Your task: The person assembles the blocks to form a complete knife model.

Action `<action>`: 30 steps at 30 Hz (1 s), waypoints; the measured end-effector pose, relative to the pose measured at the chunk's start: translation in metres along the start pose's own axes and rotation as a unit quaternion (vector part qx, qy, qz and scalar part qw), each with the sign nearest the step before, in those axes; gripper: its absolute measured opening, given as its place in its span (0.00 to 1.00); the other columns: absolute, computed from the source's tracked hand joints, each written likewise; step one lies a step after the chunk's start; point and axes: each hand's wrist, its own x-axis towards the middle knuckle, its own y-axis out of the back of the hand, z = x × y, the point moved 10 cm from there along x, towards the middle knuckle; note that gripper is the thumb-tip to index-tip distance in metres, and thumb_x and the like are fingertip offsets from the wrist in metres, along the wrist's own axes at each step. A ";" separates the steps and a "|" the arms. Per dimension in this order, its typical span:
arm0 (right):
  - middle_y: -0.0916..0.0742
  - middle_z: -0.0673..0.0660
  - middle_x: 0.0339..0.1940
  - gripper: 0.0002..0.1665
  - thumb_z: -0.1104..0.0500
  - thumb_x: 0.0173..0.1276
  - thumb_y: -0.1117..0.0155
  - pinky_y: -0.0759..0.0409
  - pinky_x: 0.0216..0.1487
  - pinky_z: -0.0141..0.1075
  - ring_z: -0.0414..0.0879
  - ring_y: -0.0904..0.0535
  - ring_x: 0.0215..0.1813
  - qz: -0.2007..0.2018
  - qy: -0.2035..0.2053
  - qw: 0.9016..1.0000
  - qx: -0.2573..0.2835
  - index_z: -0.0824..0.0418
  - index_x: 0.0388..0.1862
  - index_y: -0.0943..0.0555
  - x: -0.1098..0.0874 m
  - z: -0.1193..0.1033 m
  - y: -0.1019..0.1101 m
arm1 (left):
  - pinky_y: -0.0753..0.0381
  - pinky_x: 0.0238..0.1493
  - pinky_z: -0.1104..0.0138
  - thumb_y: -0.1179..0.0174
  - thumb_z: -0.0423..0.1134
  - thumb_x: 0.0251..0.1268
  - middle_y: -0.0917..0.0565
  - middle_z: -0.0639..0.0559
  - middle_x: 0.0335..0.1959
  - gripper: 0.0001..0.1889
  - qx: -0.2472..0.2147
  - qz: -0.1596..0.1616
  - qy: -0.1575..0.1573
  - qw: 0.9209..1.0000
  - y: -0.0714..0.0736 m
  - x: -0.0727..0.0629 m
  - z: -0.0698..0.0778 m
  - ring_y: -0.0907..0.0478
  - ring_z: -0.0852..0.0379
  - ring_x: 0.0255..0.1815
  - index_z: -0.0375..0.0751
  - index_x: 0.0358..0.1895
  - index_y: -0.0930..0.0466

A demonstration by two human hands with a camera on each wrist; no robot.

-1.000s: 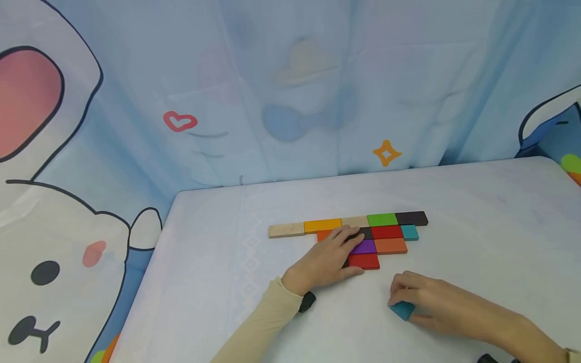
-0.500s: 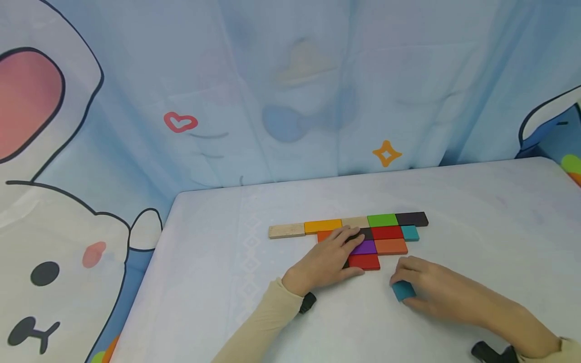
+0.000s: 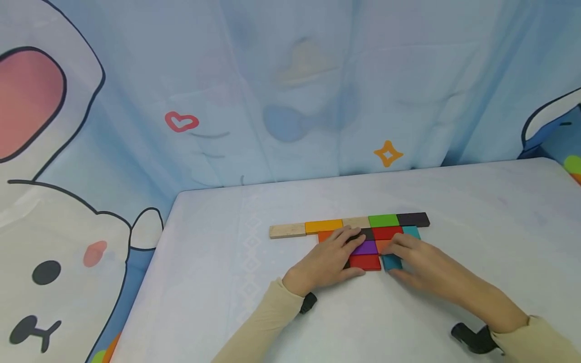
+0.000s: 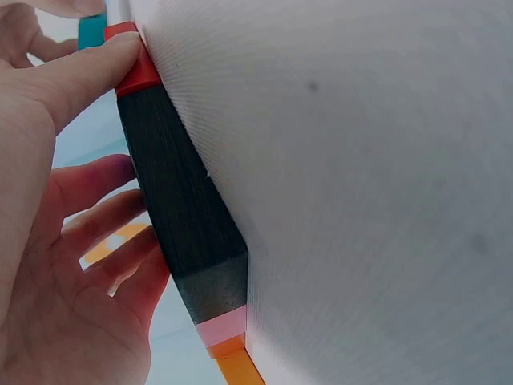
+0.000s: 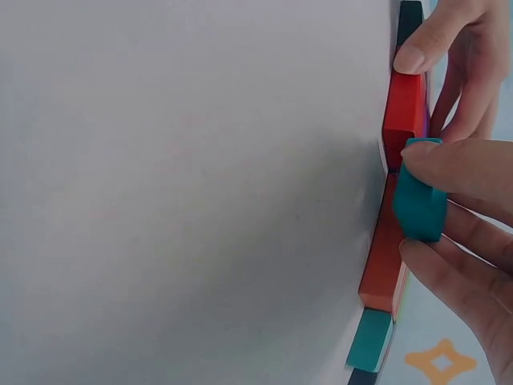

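Note:
Flat coloured wooden blocks lie side by side in rows on the table. My left hand rests over the left part of these rows, fingers spread. Its thumb touches the red block in the nearest row; a black block lies left of that, mostly under the hand. Between thumb and fingers, my right hand pinches a teal block. That block is just right of the red one, overlapping the near side of an orange block in the right wrist view. A narrow gap shows beside the red block in the head view.
The farthest row holds a plain wood block, a yellow one, a green one and a black one. Another teal block ends the second row. A printed curtain hangs behind the white table.
My right hand has carried the teal block away from me and slightly left, from the open tabletop up to the nearest row. My left hand has stayed in place.

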 end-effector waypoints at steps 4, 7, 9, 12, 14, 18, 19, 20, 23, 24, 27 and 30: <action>0.16 0.55 0.43 0.25 0.64 0.47 0.11 0.11 0.45 0.45 0.49 0.18 0.44 -0.006 0.003 1.000 -0.012 0.64 0.45 0.12 0.004 -0.001 -0.002 | 0.42 0.79 0.67 0.42 0.60 0.78 0.36 0.46 0.81 0.38 -0.002 0.002 -0.004 1.000 -0.001 0.000 0.001 0.40 0.49 0.82 0.40 0.80 0.35; 0.16 0.56 0.43 0.25 0.64 0.47 0.11 0.11 0.45 0.44 0.49 0.18 0.45 -0.009 0.007 1.000 -0.019 0.65 0.44 0.12 0.005 -0.002 -0.004 | 0.42 0.79 0.68 0.42 0.59 0.78 0.36 0.46 0.81 0.38 0.001 0.002 -0.003 1.000 -0.001 0.000 0.002 0.40 0.49 0.82 0.40 0.80 0.35; 0.16 0.57 0.44 0.25 0.64 0.47 0.11 0.11 0.45 0.44 0.50 0.18 0.45 -0.010 0.011 1.000 -0.022 0.66 0.44 0.11 0.006 -0.003 -0.004 | 0.42 0.79 0.68 0.42 0.59 0.78 0.36 0.46 0.81 0.38 0.004 0.001 0.000 1.000 0.000 0.000 0.002 0.40 0.50 0.82 0.40 0.80 0.35; 0.16 0.57 0.43 0.24 0.65 0.47 0.11 0.11 0.45 0.44 0.50 0.19 0.46 -0.012 0.012 1.000 -0.024 0.66 0.43 0.11 0.007 -0.004 -0.005 | 0.41 0.78 0.69 0.42 0.59 0.78 0.36 0.47 0.81 0.38 0.008 0.001 0.002 1.000 0.001 -0.001 0.002 0.40 0.50 0.82 0.40 0.80 0.35; 0.16 0.57 0.43 0.23 0.65 0.46 0.11 0.11 0.45 0.44 0.51 0.18 0.45 -0.014 0.010 1.000 -0.025 0.65 0.42 0.11 0.008 -0.004 -0.005 | 0.41 0.78 0.69 0.42 0.59 0.78 0.36 0.47 0.81 0.38 0.010 0.001 0.002 1.000 0.001 -0.001 0.002 0.40 0.50 0.82 0.41 0.81 0.35; 0.17 0.57 0.42 0.23 0.65 0.45 0.10 0.11 0.45 0.43 0.50 0.19 0.45 -0.013 0.012 0.999 -0.029 0.65 0.42 0.11 0.008 -0.005 -0.007 | 0.42 0.78 0.69 0.42 0.59 0.78 0.36 0.47 0.81 0.38 0.011 0.000 0.003 1.000 0.000 -0.001 0.002 0.41 0.50 0.82 0.41 0.81 0.36; 0.17 0.57 0.42 0.24 0.66 0.45 0.10 0.11 0.45 0.43 0.51 0.18 0.45 -0.011 0.014 0.999 -0.030 0.65 0.41 0.11 0.008 -0.005 -0.007 | 0.42 0.78 0.69 0.42 0.60 0.78 0.36 0.47 0.81 0.38 0.012 0.000 0.002 1.000 0.000 -0.001 0.002 0.41 0.50 0.82 0.41 0.81 0.36; 0.17 0.57 0.42 0.24 0.66 0.44 0.10 0.11 0.45 0.43 0.51 0.18 0.45 -0.011 0.016 0.999 -0.033 0.64 0.41 0.11 0.008 -0.005 -0.007 | 0.42 0.78 0.69 0.42 0.60 0.78 0.36 0.47 0.81 0.38 0.012 -0.001 0.002 1.000 0.000 -0.001 0.002 0.41 0.50 0.82 0.41 0.81 0.36; 0.16 0.56 0.42 0.24 0.66 0.43 0.09 0.11 0.43 0.43 0.50 0.18 0.44 -0.006 0.024 0.999 -0.041 0.63 0.41 0.11 0.007 -0.006 -0.006 | 0.42 0.79 0.68 0.42 0.60 0.78 0.36 0.47 0.81 0.38 0.010 0.000 0.001 1.000 0.001 -0.001 0.001 0.41 0.50 0.82 0.41 0.81 0.36; 0.16 0.56 0.42 0.24 0.64 0.43 0.09 0.11 0.42 0.42 0.50 0.18 0.44 -0.004 0.027 0.999 -0.044 0.62 0.40 0.11 0.007 -0.007 -0.006 | 0.42 0.79 0.68 0.42 0.60 0.78 0.36 0.46 0.81 0.38 0.011 0.001 0.001 1.000 0.001 -0.001 0.001 0.41 0.50 0.82 0.41 0.81 0.36; 0.17 0.52 0.41 0.25 0.62 0.42 0.09 0.11 0.39 0.39 0.46 0.19 0.42 0.027 0.046 0.997 -0.051 0.59 0.41 0.11 0.004 -0.009 0.003 | 0.41 0.79 0.68 0.43 0.61 0.77 0.36 0.47 0.81 0.39 0.012 -0.002 0.000 1.000 0.001 0.000 0.000 0.41 0.50 0.82 0.41 0.81 0.36; 0.17 0.50 0.41 0.27 0.59 0.43 0.08 0.13 0.36 0.36 0.43 0.21 0.41 0.067 0.069 0.994 -0.048 0.57 0.43 0.13 0.000 -0.010 0.015 | 0.43 0.79 0.68 0.44 0.63 0.77 0.38 0.47 0.82 0.40 0.010 -0.017 0.002 1.000 0.001 0.000 0.000 0.42 0.50 0.83 0.41 0.81 0.36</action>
